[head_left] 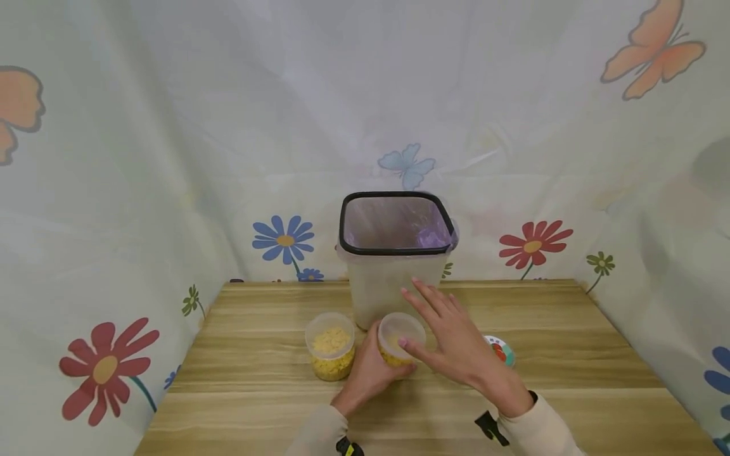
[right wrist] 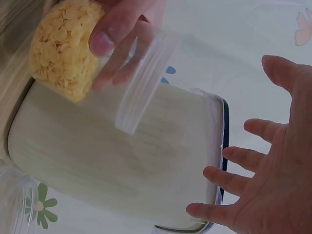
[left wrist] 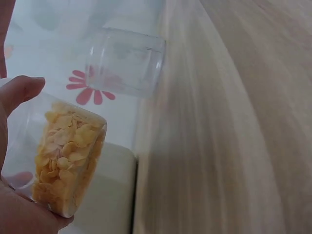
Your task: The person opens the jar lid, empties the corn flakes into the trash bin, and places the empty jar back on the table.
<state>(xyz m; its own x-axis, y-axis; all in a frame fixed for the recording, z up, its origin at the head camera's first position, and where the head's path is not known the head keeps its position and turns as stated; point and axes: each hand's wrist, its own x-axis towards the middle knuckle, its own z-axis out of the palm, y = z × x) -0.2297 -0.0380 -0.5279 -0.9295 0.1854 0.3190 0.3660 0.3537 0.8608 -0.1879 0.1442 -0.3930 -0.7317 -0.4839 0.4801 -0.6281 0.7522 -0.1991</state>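
My left hand (head_left: 372, 366) grips a clear plastic jar (head_left: 401, 335) from its side, in front of the bin. Yellow flakes (left wrist: 66, 156) fill the lower part of this jar, and a translucent rim band circles its top in the right wrist view. My right hand (head_left: 456, 339) hovers just right of the jar with fingers spread and nothing in them. Left of the left hand stands a second jar (head_left: 331, 345) of yellow flakes. Partly behind the right hand is a round item with a colourful label (head_left: 500, 349).
A pale bin (head_left: 393, 285) with a black rim and a purplish liner stands at the back middle of the wooden table (head_left: 256, 380). A clear, see-through container (left wrist: 124, 63) shows beyond the held jar. Flower-printed cloth (head_left: 285, 126) surrounds the table's back and sides.
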